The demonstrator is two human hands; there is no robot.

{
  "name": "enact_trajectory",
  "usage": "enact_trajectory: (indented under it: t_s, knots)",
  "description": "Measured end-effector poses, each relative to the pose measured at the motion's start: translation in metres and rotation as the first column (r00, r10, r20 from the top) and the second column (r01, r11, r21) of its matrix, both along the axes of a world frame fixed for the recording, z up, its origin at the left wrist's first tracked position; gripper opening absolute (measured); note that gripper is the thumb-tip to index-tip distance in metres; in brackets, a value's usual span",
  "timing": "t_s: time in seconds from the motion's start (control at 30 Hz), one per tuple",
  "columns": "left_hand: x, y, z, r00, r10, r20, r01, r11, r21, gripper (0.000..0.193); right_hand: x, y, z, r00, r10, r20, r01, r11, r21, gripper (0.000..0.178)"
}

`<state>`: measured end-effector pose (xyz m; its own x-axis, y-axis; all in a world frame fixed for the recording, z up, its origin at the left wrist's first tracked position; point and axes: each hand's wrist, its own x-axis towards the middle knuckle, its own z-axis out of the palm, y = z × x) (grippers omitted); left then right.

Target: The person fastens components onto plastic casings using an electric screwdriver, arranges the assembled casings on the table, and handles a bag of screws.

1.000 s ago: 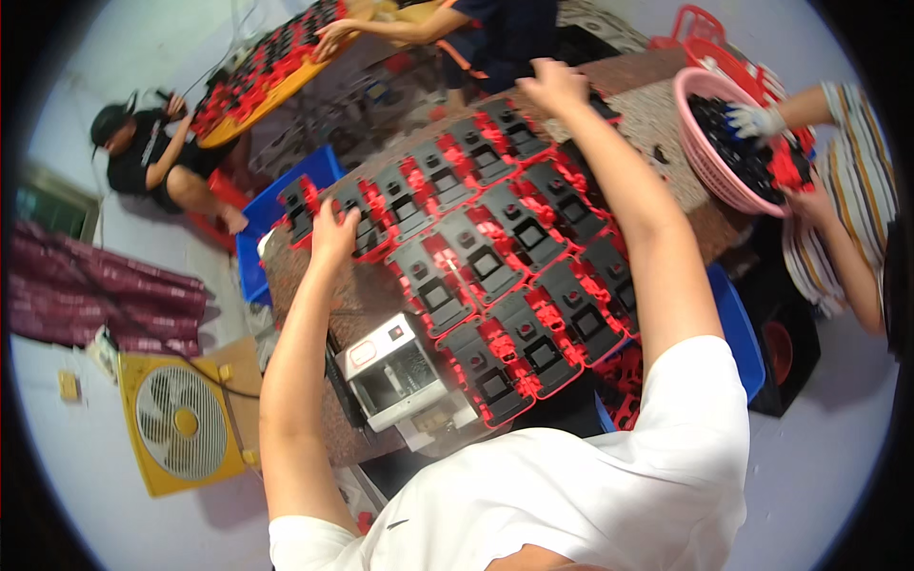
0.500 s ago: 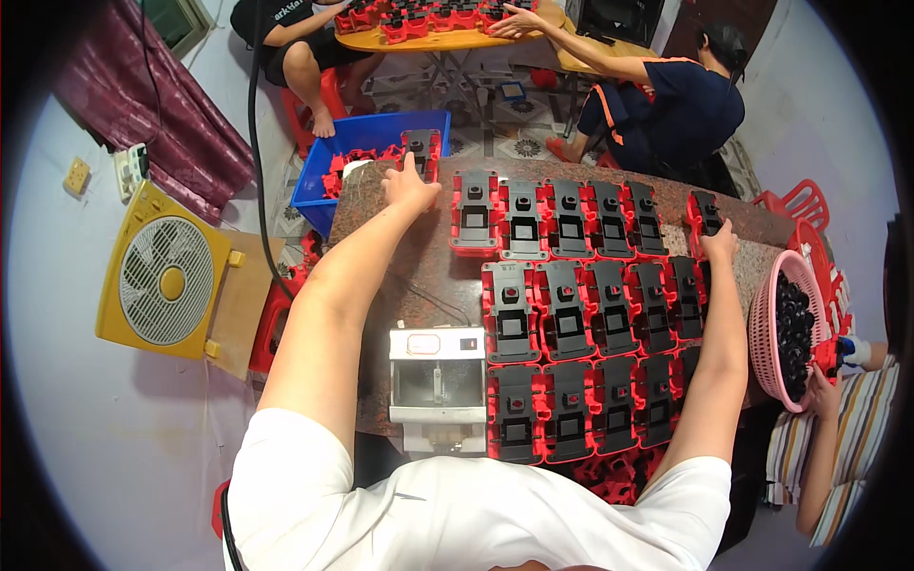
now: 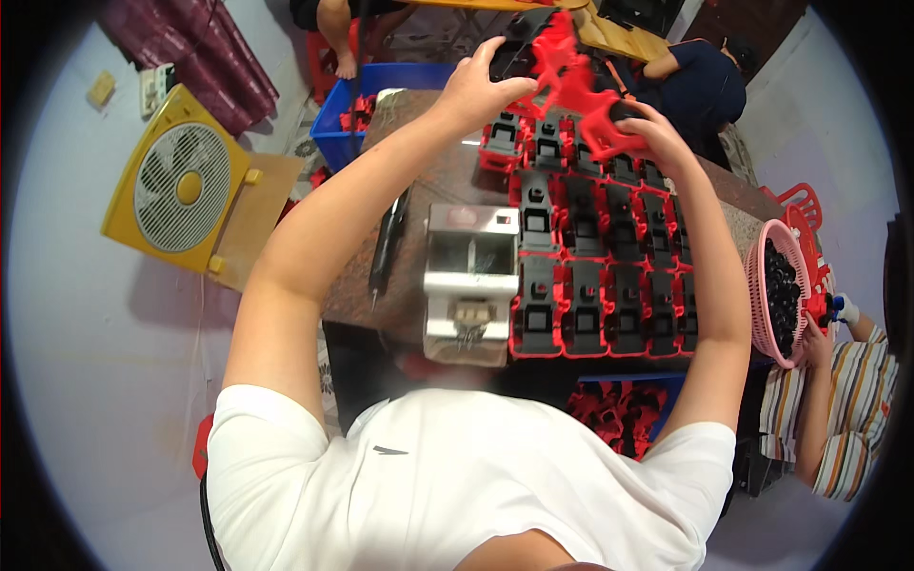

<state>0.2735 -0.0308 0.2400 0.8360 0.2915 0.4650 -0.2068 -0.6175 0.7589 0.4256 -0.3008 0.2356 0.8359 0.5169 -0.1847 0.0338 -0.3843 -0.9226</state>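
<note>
Red-and-black plastic assembly (image 3: 573,88): raised, tilted, spanning between left hand (image 3: 473,92) and right hand (image 3: 665,141). Open red framework exposed; dark parts at both ends. Whether one piece or several cannot be confirmed.

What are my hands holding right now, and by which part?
A cluster of red-and-black parts, gripped at its two ends: the left hand at the left, the right hand at the right.

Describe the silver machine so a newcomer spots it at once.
On the speckled table, find the rows of red-and-black parts. Immediately left stands the boxy machine, silver unlike those parts or the slim black tool further left.
</note>
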Motion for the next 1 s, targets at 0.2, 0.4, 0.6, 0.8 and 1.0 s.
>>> enact_trajectory:
  t_s: [0.2, 0.4, 0.6, 0.8, 1.0]
  knots:
    - [-0.202, 0.013, 0.036, 0.991, -0.125, 0.051, 0.131, 0.983, -0.131, 0.071, -0.089, 0.109, -0.026, 0.928, 0.314, 0.198, -0.279, 0.942, -0.187, 0.069]
    - [-0.322, 0.048, -0.032, 0.989, 0.147, -0.028, -0.143, 0.875, -0.463, 0.064, -0.133, 0.218, -0.062, 0.808, 0.328, 0.49, 0.06, 0.781, -0.622, 0.056]
    - [-0.364, 0.073, -0.128, 0.956, 0.26, -0.135, -0.287, 0.733, -0.616, 0.062, -0.146, 0.3, -0.098, 0.862, 0.013, 0.506, 0.301, 0.791, -0.533, 0.053]
    - [-0.351, 0.082, -0.179, 0.942, 0.243, -0.232, -0.328, 0.809, -0.487, 0.071, -0.06, 0.323, -0.127, 0.997, -0.009, 0.083, 0.037, 0.939, -0.343, 0.045]
    - [-0.336, 0.072, -0.165, 0.848, 0.437, -0.299, -0.429, 0.898, 0.095, 0.072, -0.057, 0.319, -0.099, 0.919, -0.169, 0.355, 0.144, 0.985, 0.098, 0.047]
